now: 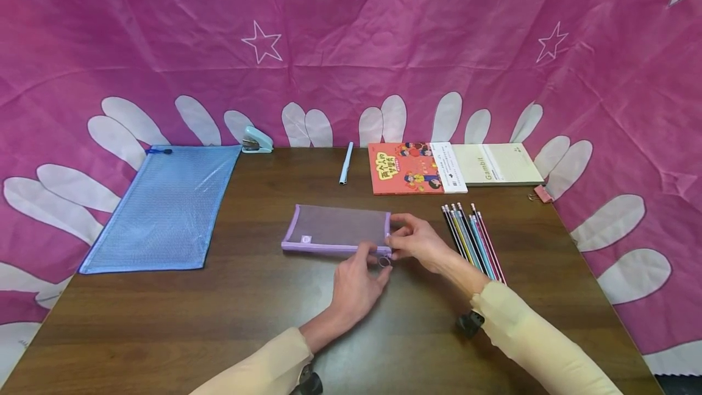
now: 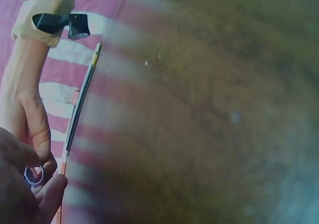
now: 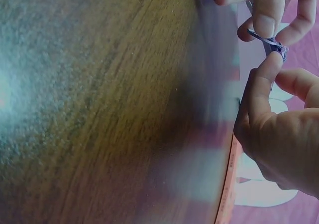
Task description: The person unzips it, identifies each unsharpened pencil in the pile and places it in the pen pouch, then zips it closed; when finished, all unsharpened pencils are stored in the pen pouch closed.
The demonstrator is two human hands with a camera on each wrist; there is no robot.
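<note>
A see-through pencil case with purple edging lies flat on the table, its zipper side facing me. My right hand pinches its right end by the zipper corner, thumb and fingertips on the purple edge. In front of that corner, my left hand has its thumb and fingers about the zipper's ring pull. The right wrist view shows the left thumb against this ring. Beside my right forearm lie several pencils, partly covered by the sleeve.
A blue mesh zip bag lies on the left, a light-blue stapler behind it. Along the back are a pale blue pen, a red book, a pale green notebook and a pink clip. Pink cloth hangs behind.
</note>
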